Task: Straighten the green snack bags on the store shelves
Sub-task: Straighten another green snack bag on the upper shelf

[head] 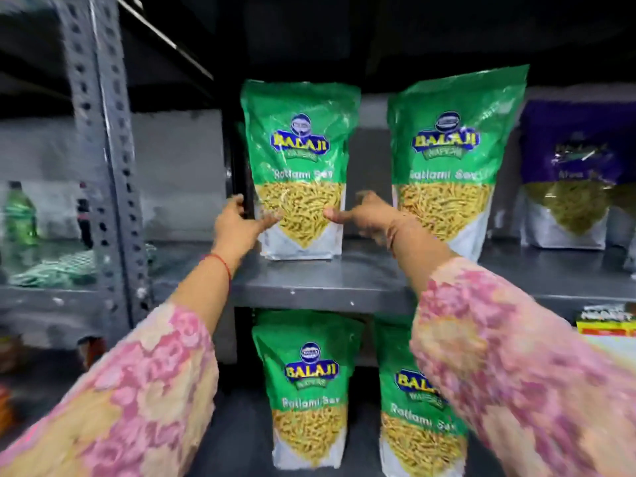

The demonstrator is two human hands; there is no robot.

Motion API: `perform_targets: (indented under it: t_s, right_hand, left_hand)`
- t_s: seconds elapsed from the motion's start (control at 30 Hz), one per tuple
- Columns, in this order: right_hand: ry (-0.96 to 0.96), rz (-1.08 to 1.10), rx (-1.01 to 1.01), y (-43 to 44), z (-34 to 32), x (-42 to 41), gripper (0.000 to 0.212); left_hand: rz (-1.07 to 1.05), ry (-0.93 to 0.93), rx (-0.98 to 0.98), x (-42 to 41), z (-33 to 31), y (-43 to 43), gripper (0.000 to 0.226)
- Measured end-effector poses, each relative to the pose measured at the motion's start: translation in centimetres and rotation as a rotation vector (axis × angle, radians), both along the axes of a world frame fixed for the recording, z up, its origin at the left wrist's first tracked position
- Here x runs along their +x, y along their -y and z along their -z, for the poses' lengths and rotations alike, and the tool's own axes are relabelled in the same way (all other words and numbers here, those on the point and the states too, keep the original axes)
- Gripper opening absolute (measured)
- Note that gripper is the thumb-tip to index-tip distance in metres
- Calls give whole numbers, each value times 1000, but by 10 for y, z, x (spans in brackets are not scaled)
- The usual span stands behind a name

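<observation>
Green foil fills your grip, left hand (237,220) and right hand (366,215) each pinching a lower side edge, thumbs in front, of the upright bag (299,139) dead ahead between them, its long axis vertical on the upper shelf (327,282), reading "BALAJI WAFERS" and "Ratlami Sev".

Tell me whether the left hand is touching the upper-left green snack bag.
Touching. In the head view the left hand lays its thumb on the front of the upper-left green snack bag, fingers curled round its left edge.
</observation>
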State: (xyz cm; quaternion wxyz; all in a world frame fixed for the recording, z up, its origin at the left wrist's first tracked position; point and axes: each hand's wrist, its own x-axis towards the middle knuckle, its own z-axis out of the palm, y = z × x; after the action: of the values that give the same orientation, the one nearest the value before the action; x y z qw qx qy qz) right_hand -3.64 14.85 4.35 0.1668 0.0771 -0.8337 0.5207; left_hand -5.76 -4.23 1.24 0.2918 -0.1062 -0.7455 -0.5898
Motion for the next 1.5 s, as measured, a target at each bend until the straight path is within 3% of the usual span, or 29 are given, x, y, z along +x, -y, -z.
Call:
perform_targets:
  t_s: [0.1, 0.2, 0.37, 0.53, 0.6, 0.9, 0.97, 1.07, 1.13, 1.23, 1.3, 1.37, 1.43, 1.47, 1.5]
  right_hand:
    - [167, -62, 2, 5, 8, -40, 79]
    - [132, -115, -93, 12, 14, -54, 21]
    - [-39, -112, -214, 22, 12, -21, 38]
    - [-198, -99, -216, 37, 24, 15, 66]
    - [-240, -72, -185, 43, 29, 23, 63]
    - [-199, -11, -162, 57, 46, 32, 83]
    - [-220, -23, -132, 54, 49, 38, 94]
    - [-458, 128, 0, 21, 48, 53, 107]
    - [-550, 353, 98, -21, 39, 58, 112]
    - [-431, 567, 60, -96, 23, 49, 119]
    - [-269, 513, -47, -131, 15, 44, 113]
    - [-98, 407, -136, -147, 16, 42, 92]
    - [-11, 310, -188, -152, 19, 38, 67]
    - [-19, 259, -191, -152, 21, 30, 61]
    - [-29, 233, -186, -156, 23, 21, 62]
  left_hand:
    - [349, 226, 44, -20, 0, 6, 25]
    - [409, 227, 63, -26, 2, 6, 39]
    - [414, 190, -1, -14, -9, 23, 23]
    - [458, 136, -24, 14, -14, 53, 27]
    - [449, 135, -29, 20, -10, 60, 26]
    - [469, 287, -25, 36, 2, 69, 47]
    - [363, 154, -20, 48, 6, 65, 52]
    - [-45, -343, 249, 75, 17, 43, 45]
    - [-27, -493, 212, 89, 17, 9, 28]
    - [189, -320, 19, 76, 5, -69, 37]
    - [264, -142, -54, 53, -9, -116, 59]
    - [363, 100, -39, 30, -22, -152, 73]
    - [476, 328, -81, 13, -27, -175, 45]
    - [503, 395, -136, 9, -25, -181, 21]
    - [524, 427, -173, 6, -23, -186, 17]
